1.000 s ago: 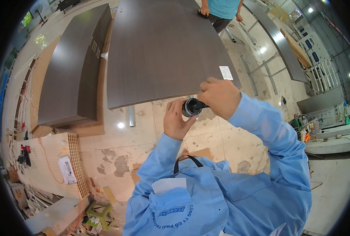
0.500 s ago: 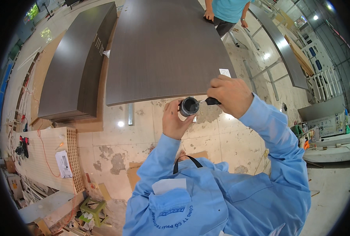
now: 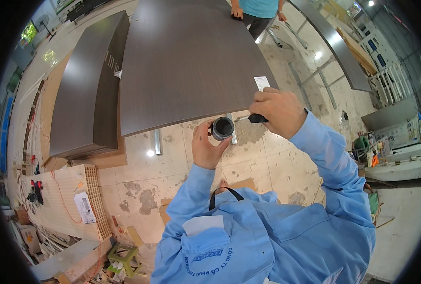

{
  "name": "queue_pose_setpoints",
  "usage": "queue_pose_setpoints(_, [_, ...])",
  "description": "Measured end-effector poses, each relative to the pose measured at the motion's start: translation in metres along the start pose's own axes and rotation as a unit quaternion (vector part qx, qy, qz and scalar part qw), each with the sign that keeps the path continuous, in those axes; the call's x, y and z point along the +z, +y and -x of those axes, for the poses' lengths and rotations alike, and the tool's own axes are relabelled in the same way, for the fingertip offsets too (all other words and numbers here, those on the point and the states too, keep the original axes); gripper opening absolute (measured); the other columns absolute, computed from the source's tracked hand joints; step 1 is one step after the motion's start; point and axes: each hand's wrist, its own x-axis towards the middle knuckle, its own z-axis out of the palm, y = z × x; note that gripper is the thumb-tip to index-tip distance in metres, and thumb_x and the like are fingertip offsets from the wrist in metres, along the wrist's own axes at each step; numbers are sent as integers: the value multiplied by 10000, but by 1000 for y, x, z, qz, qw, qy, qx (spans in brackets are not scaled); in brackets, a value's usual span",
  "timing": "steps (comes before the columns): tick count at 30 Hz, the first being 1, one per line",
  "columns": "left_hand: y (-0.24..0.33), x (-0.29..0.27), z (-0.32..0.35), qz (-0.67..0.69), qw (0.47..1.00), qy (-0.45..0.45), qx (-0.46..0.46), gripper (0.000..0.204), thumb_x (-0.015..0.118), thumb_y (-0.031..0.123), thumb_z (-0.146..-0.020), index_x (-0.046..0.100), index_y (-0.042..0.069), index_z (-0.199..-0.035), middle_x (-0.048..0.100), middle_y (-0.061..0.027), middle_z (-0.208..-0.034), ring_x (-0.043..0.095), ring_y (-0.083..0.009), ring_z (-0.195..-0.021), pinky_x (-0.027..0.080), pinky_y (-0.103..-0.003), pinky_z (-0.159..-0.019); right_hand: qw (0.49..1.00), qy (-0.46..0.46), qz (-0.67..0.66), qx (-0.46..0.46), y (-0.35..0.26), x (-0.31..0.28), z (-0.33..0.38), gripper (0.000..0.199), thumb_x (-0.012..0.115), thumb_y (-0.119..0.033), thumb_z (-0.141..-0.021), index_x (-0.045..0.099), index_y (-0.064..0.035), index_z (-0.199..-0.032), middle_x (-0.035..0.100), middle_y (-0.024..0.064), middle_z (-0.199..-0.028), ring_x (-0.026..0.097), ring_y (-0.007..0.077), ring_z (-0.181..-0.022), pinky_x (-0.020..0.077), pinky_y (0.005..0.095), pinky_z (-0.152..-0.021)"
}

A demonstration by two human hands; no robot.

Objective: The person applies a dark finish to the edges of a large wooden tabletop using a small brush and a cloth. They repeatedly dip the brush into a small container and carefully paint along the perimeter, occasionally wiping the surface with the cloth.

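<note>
The small black cylinder (image 3: 223, 128) is sitting pinched in the left hand (image 3: 209, 146), open end up, just below the near edge of the dark wood-grain panel (image 3: 187, 61). The right hand (image 3: 279, 111) is closing around a black tool handle (image 3: 258, 118) beside it. A white rectangular label (image 3: 261, 83) is lying on the panel's near corner — another white sheet (image 3: 84, 207) on the perforated board (image 3: 64, 203).
</note>
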Motion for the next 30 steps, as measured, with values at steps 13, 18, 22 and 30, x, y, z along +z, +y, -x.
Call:
queue_pose_setpoints(13, [17,18,-5,-14,999,-43,7,607,970,198,-755,656,11,-1240,724,-132,-1125,728,-254,-959,590,-363,-812,1000,23,0,17,13,1,28,84,736,-125,-835,772,-145,-909,687,8,-953,682,239,-1015,603,389,-779])
queue_pose_setpoints(18, [17,20,-6,-16,999,-35,22,604,970,190,-754,655,6,-1235,729,-136,-1143,736,-252,-984,596,-359,-818,999,16,-3,49,17,0,33,107,746,-134,-836,771,-151,-939,686,9,-953,683,236,-1027,601,386,-778])
queue_pose_setpoints(22, [18,21,-7,3,999,-30,20,595,972,186,-750,658,6,-1223,732,-135,-1143,737,-249,-989,596,-357,-825,999,17,-1,31,17,-2,33,120,752,-122,-829,767,-156,-944,680,10,-944,681,233,-1012,598,386,-767])
queue_pose_setpoints(30, [24,18,-10,-6,999,-34,24,586,969,169,-745,661,13,-1219,738,-132,-1144,736,-248,-982,593,-358,-838,999,16,34,22,15,-4,34,124,746,-110,-830,768,-157,-942,679,12,-949,684,233,-1006,598,362,-756])
